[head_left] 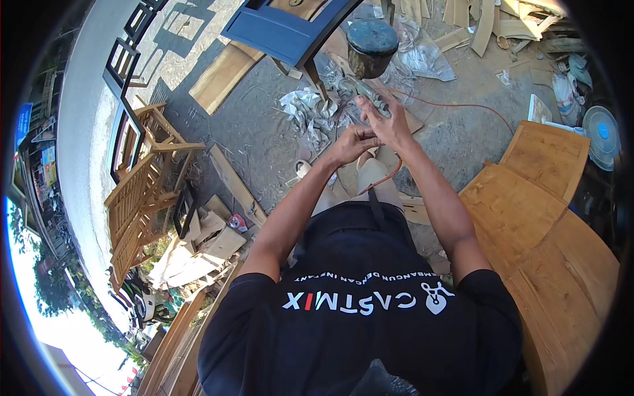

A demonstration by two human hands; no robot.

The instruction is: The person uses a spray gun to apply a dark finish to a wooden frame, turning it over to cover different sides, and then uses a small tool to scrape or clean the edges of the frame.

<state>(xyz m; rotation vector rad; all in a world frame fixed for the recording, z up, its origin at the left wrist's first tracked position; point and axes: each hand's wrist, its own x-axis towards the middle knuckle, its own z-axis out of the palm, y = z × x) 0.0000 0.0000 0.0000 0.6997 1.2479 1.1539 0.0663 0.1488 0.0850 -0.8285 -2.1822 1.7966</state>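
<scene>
The curved wooden panels point(548, 218) at the right are bare, matt, pale timber with visible grain, as are the slatted wooden chair frames point(142, 198) at the left. The ground point(264, 132) is rough grey concrete strewn with crumpled paper point(305, 105) and glossy clear plastic sheeting point(422, 56). The round tin point(372, 46) looks like dull, stained metal, and the blue board point(284, 30) has a smooth painted finish.

Small grey tool point(360, 89) beyond the hands: kind too small to tell. Right hand point(386, 122) covers part of it; left hand point(353, 142) grip unclear. Orange cord point(456, 105) passes behind right forearm. Blue frame point(284, 30) cut by top edge.
</scene>
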